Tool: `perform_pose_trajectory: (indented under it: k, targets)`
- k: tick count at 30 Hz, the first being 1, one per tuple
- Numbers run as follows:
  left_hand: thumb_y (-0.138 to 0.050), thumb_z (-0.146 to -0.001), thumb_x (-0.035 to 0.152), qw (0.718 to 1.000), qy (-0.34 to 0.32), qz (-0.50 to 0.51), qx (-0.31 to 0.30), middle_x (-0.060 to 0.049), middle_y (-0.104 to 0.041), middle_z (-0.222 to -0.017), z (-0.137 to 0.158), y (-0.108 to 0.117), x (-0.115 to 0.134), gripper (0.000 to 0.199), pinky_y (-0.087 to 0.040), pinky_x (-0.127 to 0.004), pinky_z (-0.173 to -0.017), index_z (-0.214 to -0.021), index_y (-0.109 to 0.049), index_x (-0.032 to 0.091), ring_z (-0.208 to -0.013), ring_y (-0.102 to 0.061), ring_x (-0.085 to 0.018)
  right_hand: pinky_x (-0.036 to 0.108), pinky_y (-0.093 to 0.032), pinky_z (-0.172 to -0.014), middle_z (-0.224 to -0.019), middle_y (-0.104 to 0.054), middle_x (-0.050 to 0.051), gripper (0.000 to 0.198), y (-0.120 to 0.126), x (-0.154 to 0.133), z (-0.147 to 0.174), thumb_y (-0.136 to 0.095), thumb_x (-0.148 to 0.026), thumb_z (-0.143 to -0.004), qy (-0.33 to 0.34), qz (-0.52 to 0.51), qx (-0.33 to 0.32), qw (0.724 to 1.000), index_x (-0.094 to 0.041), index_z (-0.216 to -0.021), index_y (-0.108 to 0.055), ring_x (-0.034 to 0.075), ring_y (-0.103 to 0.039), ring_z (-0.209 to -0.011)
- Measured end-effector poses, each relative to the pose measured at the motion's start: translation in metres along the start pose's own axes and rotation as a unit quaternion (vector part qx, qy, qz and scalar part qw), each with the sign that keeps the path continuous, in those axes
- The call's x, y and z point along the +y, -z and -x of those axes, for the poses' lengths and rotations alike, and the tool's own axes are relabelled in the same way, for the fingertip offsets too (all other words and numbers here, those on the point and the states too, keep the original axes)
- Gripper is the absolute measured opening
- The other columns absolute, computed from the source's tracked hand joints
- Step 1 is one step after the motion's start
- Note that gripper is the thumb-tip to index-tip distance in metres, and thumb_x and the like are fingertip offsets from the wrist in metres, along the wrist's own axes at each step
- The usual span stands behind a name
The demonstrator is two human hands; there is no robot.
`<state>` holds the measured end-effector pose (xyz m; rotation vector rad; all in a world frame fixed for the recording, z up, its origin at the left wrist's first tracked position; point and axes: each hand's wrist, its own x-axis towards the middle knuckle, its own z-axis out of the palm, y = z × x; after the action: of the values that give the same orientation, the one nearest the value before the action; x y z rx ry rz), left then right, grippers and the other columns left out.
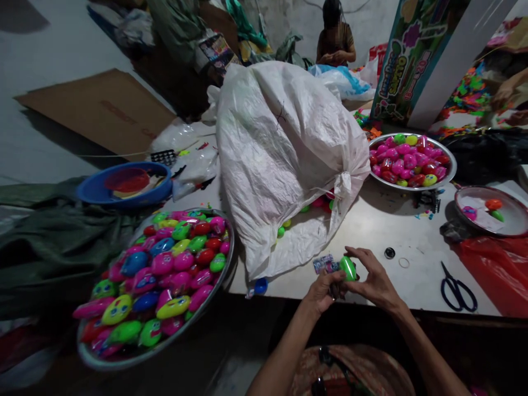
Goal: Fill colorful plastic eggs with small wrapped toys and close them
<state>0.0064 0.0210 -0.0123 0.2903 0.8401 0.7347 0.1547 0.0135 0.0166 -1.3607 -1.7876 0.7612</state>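
Observation:
A glossy green plastic egg (pixel 347 268) is held up just above the front edge of the white table. My right hand (pixel 373 283) grips it between thumb and forefinger, from above and below. Closed at the egg's lower left is my left hand (pixel 324 289), its fingertips pressed against the shell; something small and dark shows beneath them, too hidden to name. Behind the egg lies a small printed sticker sheet (pixel 324 264). To the right of my hands are a black ring-shaped piece (pixel 389 253) and a thin clear ring (pixel 403 263).
A large white woven sack (pixel 284 154) stands mid-table. Heaped with colourful eggs are a big basin (pixel 229 258) at left and a metal bowl (pixel 451 168) at right. Black-handled scissors (pixel 456 291), a red-rimmed tray (pixel 511 220) and a blue basin (pixel 94 190) lie around. Another person (pixel 336 41) sits behind.

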Motion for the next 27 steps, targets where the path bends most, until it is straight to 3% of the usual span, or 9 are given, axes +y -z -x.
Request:
perform_pose_trajectory:
  k: [3, 6, 9, 11, 13, 16, 20, 23, 27]
  targets:
    - [-0.076, -0.054, 0.020, 0.997, 0.047, -0.042, -0.044, -0.005, -0.066, -0.064, 0.000, 0.003, -0.001, 0.026, -0.040, -0.019, -0.043, -0.076, -0.066, 0.011, -0.045, -0.056, -0.010, 0.041, -0.044, -0.086, -0.110, -0.058, 0.008, 0.056, 0.011, 0.002, 0.011, -0.067, -0.031, -0.067, -0.029, 0.027, 0.003, 0.999, -0.025, -0.120, -0.050, 0.027, -0.053, -0.102]
    - [-0.072, -0.061, 0.025, 0.997, 0.052, -0.035, -0.049, -0.012, -0.068, -0.087, -0.004, 0.008, 0.004, 0.035, -0.044, -0.023, -0.047, -0.092, -0.064, 0.012, -0.046, -0.057, -0.010, 0.043, -0.044, -0.086, -0.112, -0.060, 0.009, 0.051, 0.043, 0.022, 0.057, -0.064, -0.038, -0.067, -0.098, 0.109, 0.023, 0.989, -0.026, -0.115, -0.053, 0.029, -0.055, -0.102]
    - [-0.070, -0.064, 0.028, 0.999, 0.004, 0.047, 0.006, -0.014, -0.067, -0.096, -0.008, 0.020, 0.019, 0.034, -0.049, -0.027, -0.056, -0.093, -0.062, 0.012, -0.056, -0.062, -0.014, 0.044, -0.049, -0.072, -0.095, -0.068, 0.011, 0.042, 0.091, 0.049, 0.109, -0.071, -0.036, -0.054, -0.207, 0.240, -0.058, 0.947, -0.028, -0.095, -0.066, 0.033, -0.063, -0.084]
    - [-0.070, -0.062, 0.025, 0.993, -0.058, 0.090, 0.042, -0.014, -0.067, -0.093, -0.009, 0.030, 0.032, 0.032, -0.051, -0.030, -0.064, -0.090, -0.062, 0.012, -0.069, -0.065, -0.018, 0.042, -0.050, -0.063, -0.092, -0.069, 0.013, 0.039, 0.110, 0.058, 0.114, -0.073, -0.033, -0.047, -0.238, 0.300, -0.115, 0.916, -0.027, -0.085, -0.069, 0.034, -0.065, -0.076]
    - [-0.072, -0.060, 0.023, 0.984, -0.124, 0.086, 0.092, -0.012, -0.068, -0.087, -0.009, 0.039, 0.043, 0.032, -0.051, -0.031, -0.067, -0.088, -0.062, 0.011, -0.075, -0.065, -0.020, 0.037, -0.050, -0.064, -0.101, -0.066, 0.012, 0.043, 0.102, 0.052, 0.078, -0.070, -0.039, -0.055, -0.187, 0.302, -0.132, 0.926, -0.026, -0.096, -0.066, 0.030, -0.065, -0.080]
    - [-0.075, -0.058, 0.028, 0.968, -0.186, 0.015, 0.169, -0.009, -0.068, -0.074, -0.008, 0.046, 0.052, 0.031, -0.051, -0.029, -0.058, -0.080, -0.062, 0.011, -0.062, -0.064, -0.018, 0.028, -0.047, -0.068, -0.104, -0.063, 0.008, 0.035, 0.044, 0.026, -0.033, -0.046, -0.041, -0.082, -0.049, 0.260, -0.112, 0.958, -0.023, -0.111, -0.055, 0.019, -0.063, -0.079]
    - [-0.075, -0.055, 0.038, 0.940, -0.214, -0.095, 0.247, 0.000, -0.059, -0.050, -0.008, 0.053, 0.052, 0.033, -0.038, -0.021, -0.036, -0.068, -0.058, 0.013, -0.037, -0.051, -0.011, 0.032, -0.043, -0.071, -0.112, -0.056, 0.014, 0.028, -0.039, 0.002, -0.171, -0.037, -0.020, -0.087, -0.042, 0.401, -0.091, 0.911, -0.016, -0.106, -0.057, 0.022, -0.059, -0.085]
    - [-0.075, -0.054, 0.039, 0.925, -0.230, -0.114, 0.280, 0.005, -0.051, -0.043, -0.007, 0.065, 0.048, 0.034, -0.027, -0.017, -0.031, -0.066, -0.056, 0.014, -0.031, -0.042, -0.007, 0.039, -0.040, -0.074, -0.118, -0.052, 0.021, 0.032, -0.052, 0.011, -0.204, -0.034, -0.013, -0.085, -0.061, 0.417, -0.090, 0.902, -0.013, -0.109, -0.055, 0.028, -0.057, -0.091]
    - [-0.073, -0.052, 0.037, 0.934, -0.210, -0.066, 0.281, 0.004, -0.052, -0.044, -0.006, 0.075, 0.046, 0.031, -0.032, -0.019, -0.034, -0.068, -0.059, 0.014, -0.032, -0.046, -0.008, 0.041, -0.038, -0.076, -0.109, -0.057, 0.020, 0.038, -0.041, 0.032, -0.181, -0.036, -0.013, -0.083, -0.081, 0.410, -0.092, 0.904, -0.013, -0.118, -0.049, 0.031, -0.054, -0.096]
